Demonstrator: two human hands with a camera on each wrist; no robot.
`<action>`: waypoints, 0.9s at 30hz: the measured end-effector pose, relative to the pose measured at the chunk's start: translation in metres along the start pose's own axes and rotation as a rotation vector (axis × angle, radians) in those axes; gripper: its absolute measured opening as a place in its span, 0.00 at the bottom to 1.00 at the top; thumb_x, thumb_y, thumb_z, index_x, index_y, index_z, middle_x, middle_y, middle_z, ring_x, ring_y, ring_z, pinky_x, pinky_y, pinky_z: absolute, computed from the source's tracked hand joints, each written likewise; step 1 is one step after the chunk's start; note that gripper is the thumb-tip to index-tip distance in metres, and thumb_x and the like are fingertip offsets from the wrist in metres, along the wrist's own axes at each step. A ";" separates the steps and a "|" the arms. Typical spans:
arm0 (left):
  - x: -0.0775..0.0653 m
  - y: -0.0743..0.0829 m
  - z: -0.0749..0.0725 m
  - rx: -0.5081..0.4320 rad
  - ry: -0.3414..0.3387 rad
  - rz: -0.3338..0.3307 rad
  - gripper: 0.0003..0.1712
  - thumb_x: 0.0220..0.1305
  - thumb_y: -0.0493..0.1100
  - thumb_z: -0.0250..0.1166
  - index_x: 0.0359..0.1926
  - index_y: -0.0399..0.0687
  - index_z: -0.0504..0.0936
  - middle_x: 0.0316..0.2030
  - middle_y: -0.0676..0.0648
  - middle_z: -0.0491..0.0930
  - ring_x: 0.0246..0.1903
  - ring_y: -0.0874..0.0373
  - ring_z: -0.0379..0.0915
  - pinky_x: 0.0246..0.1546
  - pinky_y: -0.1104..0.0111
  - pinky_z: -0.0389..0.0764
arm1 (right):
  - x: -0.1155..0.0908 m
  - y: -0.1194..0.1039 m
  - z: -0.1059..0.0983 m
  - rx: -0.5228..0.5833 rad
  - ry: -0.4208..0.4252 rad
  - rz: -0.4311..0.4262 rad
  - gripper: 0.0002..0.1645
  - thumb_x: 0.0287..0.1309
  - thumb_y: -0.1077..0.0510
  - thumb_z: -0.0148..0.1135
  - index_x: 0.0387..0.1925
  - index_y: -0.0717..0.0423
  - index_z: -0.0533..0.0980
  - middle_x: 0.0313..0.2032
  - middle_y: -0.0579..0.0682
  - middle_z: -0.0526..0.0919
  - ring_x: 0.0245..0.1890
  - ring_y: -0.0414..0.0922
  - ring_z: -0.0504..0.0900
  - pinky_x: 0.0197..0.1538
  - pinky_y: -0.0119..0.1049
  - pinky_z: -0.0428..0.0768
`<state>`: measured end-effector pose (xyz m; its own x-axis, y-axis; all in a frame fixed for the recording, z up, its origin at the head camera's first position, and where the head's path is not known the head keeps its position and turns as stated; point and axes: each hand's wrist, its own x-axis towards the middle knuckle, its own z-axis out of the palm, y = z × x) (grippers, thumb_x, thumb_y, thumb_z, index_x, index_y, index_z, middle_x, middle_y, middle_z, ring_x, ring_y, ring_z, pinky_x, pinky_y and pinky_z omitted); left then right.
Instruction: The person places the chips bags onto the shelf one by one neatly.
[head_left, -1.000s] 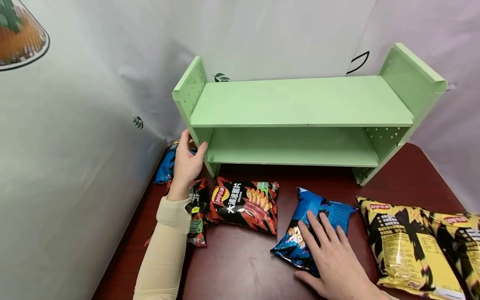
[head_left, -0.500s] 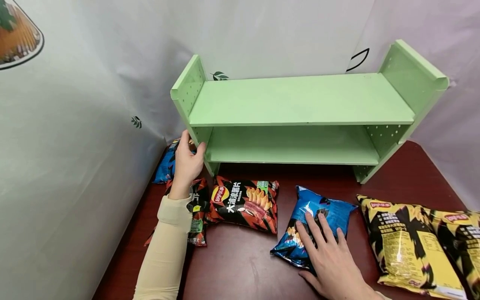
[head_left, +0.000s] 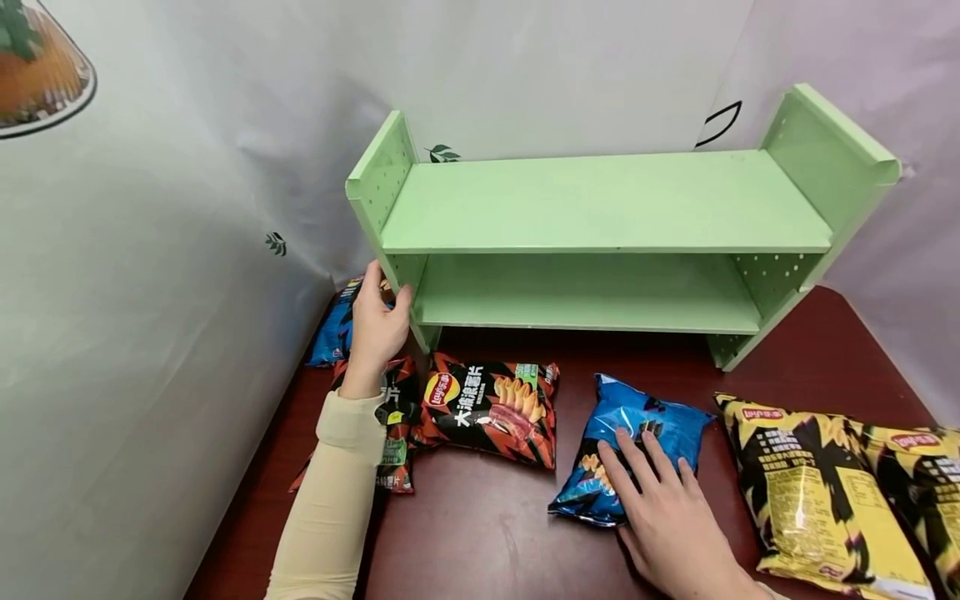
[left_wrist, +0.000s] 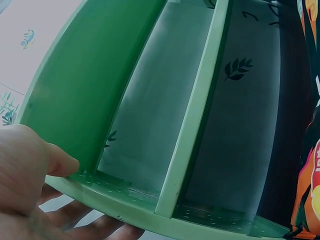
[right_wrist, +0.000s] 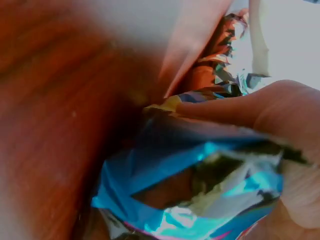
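My left hand [head_left: 380, 329] grips the left side panel of a light green two-tier shelf [head_left: 600, 204]. In the left wrist view, the thumb [left_wrist: 62, 161] lies on the inner face and the fingers wrap behind the panel's edge. My right hand [head_left: 667, 521] holds a blue chip bag [head_left: 633, 408] on the table, fingers spread over its top. The right wrist view has the thumb [right_wrist: 230, 111] along the far side of the crinkled bag, which sits between thumb and palm; the head view hides most of that thumb.
A red-and-black chip bag [head_left: 491, 408] lies before the shelf, another [head_left: 393, 450] partly behind my left forearm. Another blue bag [head_left: 330, 333] lies by the left wall. Two yellow-and-black bags [head_left: 813, 492] lie at right. Both shelf tiers hold nothing.
My right thumb, earlier visible beside the blue chip bag, has tucked in at its near edge. The bag's near left corner has shifted slightly right. My left hand stays on the shelf.
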<state>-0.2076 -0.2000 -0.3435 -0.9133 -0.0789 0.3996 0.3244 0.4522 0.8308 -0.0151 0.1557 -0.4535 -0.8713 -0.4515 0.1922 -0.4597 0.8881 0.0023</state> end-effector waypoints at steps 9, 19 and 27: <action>0.008 -0.022 0.005 -0.015 0.012 0.012 0.29 0.76 0.33 0.55 0.75 0.43 0.66 0.67 0.31 0.71 0.55 0.31 0.81 0.48 0.39 0.84 | -0.001 0.012 -0.007 0.077 0.161 -0.044 0.57 0.37 0.56 0.80 0.74 0.52 0.69 0.68 0.59 0.76 0.64 0.65 0.78 0.49 0.62 0.85; 0.011 -0.039 0.003 -0.029 0.004 0.029 0.29 0.77 0.41 0.58 0.75 0.55 0.67 0.68 0.41 0.72 0.55 0.38 0.82 0.47 0.43 0.86 | -0.003 0.032 -0.029 0.118 0.206 -0.071 0.53 0.30 0.60 0.81 0.68 0.49 0.76 0.66 0.53 0.79 0.62 0.60 0.80 0.40 0.51 0.88; 0.007 -0.024 0.003 -0.028 0.009 -0.006 0.29 0.76 0.36 0.56 0.75 0.47 0.66 0.67 0.34 0.71 0.56 0.32 0.81 0.49 0.39 0.84 | 0.004 0.057 -0.050 0.172 0.222 -0.141 0.50 0.31 0.63 0.80 0.65 0.48 0.79 0.62 0.49 0.82 0.58 0.55 0.83 0.48 0.55 0.85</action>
<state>-0.2225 -0.2093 -0.3617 -0.9130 -0.0891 0.3981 0.3261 0.4270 0.8434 -0.0358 0.2086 -0.4032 -0.7468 -0.5224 0.4115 -0.6120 0.7820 -0.1181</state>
